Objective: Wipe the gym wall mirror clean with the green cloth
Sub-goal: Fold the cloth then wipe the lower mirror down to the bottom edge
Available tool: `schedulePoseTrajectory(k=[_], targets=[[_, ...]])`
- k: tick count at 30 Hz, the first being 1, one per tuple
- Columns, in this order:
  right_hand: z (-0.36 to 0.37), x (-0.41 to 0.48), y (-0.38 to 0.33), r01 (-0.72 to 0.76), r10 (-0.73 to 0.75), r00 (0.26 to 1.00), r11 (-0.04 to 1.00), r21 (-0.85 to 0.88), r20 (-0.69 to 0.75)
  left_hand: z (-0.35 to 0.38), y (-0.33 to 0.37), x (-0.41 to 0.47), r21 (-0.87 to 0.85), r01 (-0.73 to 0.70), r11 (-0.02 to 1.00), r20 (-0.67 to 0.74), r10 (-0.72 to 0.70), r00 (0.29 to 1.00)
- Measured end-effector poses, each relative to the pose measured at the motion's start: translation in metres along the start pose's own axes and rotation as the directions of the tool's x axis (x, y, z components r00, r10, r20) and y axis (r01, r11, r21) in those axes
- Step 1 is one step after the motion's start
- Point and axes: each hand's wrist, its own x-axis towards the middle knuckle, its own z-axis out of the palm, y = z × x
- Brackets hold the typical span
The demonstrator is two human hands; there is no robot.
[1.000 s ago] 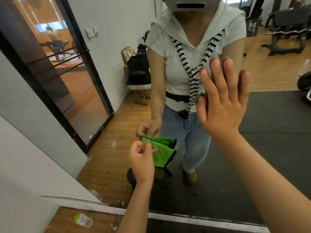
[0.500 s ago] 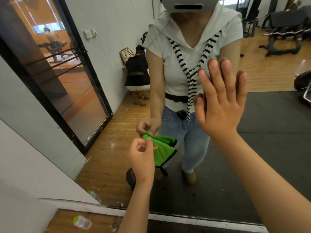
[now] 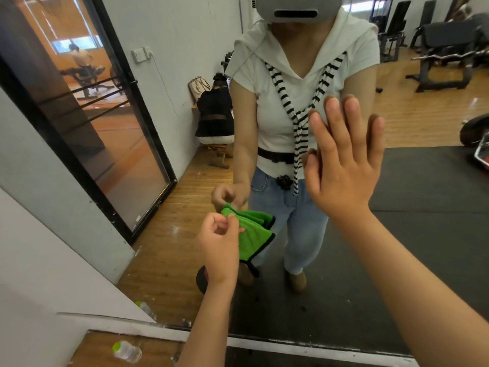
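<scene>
Little has moved since the earlier frames. Our left hand point(image 3: 219, 250) keeps its pinch and our right hand point(image 3: 344, 168) stays flat on the mirror point(image 3: 423, 247), with only a slight drift of the view. The left thumb and forefinger are closed on the upper corner of the green cloth point(image 3: 254, 239), and the other fingers are curled in. The cloth is folded and black-edged. It hangs low in front of the mirror, nearer the mirror's left edge than our right hand is. Its top meets its own reflection, but we cannot tell whether it touches the glass. Our right hand is spread wide with straight fingers and holds nothing, its fingertips meeting their reflection higher on the mirror. A clear plastic bottle point(image 3: 126, 351) with a green cap lies on the wooden floor point(image 3: 92, 343) below the mirror's lower left corner.
</scene>
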Motion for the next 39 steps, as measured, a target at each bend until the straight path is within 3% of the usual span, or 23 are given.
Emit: schedulePoseTrajectory(k=[9, 17, 21, 27, 35, 39], targets=[[-0.001, 0.001, 0.001, -0.002, 0.002, 1.0, 1.0, -0.012, 0.008, -0.003, 0.002, 0.0, 0.028, -0.028, 0.999, 0.007, 0.028, 1.0], [-0.001, 0.001, 0.001, 0.004, -0.004, 1.0, 1.0, -0.027, 0.007, 0.018, 0.045, 0.013, 0.022, -0.399, 0.917, -0.084, 0.399, 0.913], [-0.001, 0.0, 0.0, 0.031, -0.03, 0.999, 0.999, -0.027, 0.011, 0.017, 0.007, 0.004, 0.19, -0.549, 0.814, -0.002, 0.559, 0.829], [0.0, -0.002, 0.002, 0.039, -0.039, 0.999, 0.999, -0.032, 0.016, 0.023, -0.042, 0.007, 0.532, -0.665, 0.524, 0.235, 0.663, 0.711], [0.001, -0.002, 0.001, 0.034, -0.034, 0.999, 0.999, -0.033, 0.013, 0.019, -0.041, 0.038, 0.624, -0.709, 0.329, 0.273, 0.758, 0.592], [0.0, -0.002, 0.001, 0.036, -0.036, 0.999, 0.999, -0.035, 0.02, 0.006, -0.04, 0.053, 0.606, -0.771, 0.197, 0.351, 0.803, 0.482]])
